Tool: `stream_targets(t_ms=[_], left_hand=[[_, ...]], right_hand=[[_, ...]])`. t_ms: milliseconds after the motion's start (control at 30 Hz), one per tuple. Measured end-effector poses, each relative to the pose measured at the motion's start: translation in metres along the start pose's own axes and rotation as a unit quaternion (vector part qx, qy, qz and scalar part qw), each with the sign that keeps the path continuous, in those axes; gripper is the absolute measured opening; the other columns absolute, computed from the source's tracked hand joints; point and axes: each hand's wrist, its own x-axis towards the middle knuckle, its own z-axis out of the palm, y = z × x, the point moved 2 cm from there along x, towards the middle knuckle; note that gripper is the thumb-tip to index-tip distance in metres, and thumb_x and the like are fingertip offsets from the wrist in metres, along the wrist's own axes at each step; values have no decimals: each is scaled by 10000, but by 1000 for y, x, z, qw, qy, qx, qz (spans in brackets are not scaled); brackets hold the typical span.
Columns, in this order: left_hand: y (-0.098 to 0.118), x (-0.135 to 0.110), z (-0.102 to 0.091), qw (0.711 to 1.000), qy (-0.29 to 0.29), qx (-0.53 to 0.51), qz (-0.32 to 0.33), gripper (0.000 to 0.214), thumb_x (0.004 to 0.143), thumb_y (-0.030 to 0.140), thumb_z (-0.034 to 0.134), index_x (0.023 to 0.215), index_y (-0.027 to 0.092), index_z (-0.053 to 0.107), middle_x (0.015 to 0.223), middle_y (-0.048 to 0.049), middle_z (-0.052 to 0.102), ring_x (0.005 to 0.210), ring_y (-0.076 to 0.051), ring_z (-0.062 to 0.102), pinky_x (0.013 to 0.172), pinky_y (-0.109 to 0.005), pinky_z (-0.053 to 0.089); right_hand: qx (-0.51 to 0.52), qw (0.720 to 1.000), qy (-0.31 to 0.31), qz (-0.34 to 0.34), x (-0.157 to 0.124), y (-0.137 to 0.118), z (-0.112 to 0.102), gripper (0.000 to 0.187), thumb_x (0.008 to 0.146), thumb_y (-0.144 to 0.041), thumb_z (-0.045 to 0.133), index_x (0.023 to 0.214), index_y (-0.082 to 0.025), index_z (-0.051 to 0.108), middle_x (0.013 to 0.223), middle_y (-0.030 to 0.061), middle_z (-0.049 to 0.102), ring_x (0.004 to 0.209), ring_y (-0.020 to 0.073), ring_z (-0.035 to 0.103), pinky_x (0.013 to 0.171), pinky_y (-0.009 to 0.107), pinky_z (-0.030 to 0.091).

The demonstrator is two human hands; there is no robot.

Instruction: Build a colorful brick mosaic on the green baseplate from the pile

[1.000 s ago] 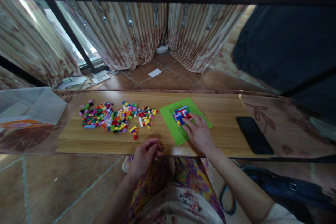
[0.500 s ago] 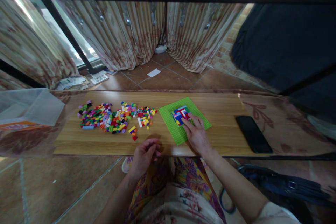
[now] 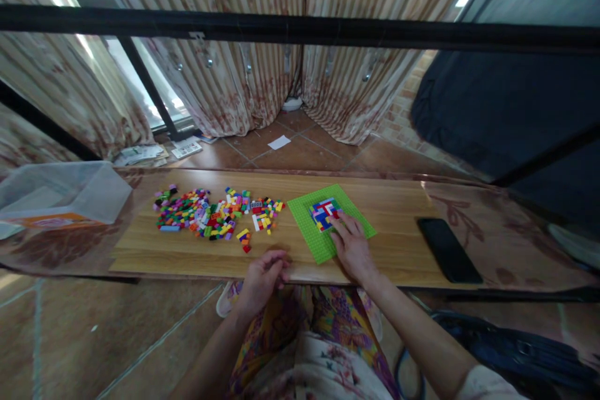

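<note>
A green baseplate point(image 3: 309, 225) lies on the wooden board, carrying a small flat patch of coloured bricks point(image 3: 325, 212). My right hand point(image 3: 352, 247) rests flat on the plate, fingers stretched out and touching the near right edge of that patch. My left hand point(image 3: 263, 276) sits at the board's near edge with its fingers curled in; whether it holds anything is hidden. A heap of loose coloured bricks point(image 3: 206, 215) is spread to the left of the plate.
A black phone point(image 3: 447, 250) lies at the board's right end. A clear plastic box point(image 3: 60, 190) stands at the far left. A black bar point(image 3: 300, 28) crosses the upper view, with curtains and tiled floor behind the wooden board point(image 3: 178, 250).
The camera has tilted up a little, so everything sits lower in the view. Both hands keep their places on the plate and at the board's edge.
</note>
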Motion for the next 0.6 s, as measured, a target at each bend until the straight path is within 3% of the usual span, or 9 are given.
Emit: stream_targets(t_ms=[233, 600], left_hand=[[-1, 0, 0, 1000, -3, -4, 6, 341, 685, 341, 666, 960, 142, 630, 787, -22, 655, 530, -86, 589, 435, -181, 419], [-3, 2, -2, 1000, -15, 15, 2, 349, 709, 374, 640, 978, 154, 615, 819, -15, 643, 539, -86, 587, 431, -184, 420]], right_hand=[[1, 1000, -1, 3, 1, -1, -6, 419, 948, -252, 411, 1354, -241, 515, 1343, 124, 527, 1229, 275, 464, 1021, 503, 412], [-132, 991, -29, -19, 2, -7, -7, 389, 955, -291, 442, 1300, -174, 579, 1358, 163, 506, 1205, 297, 459, 1013, 481, 404]])
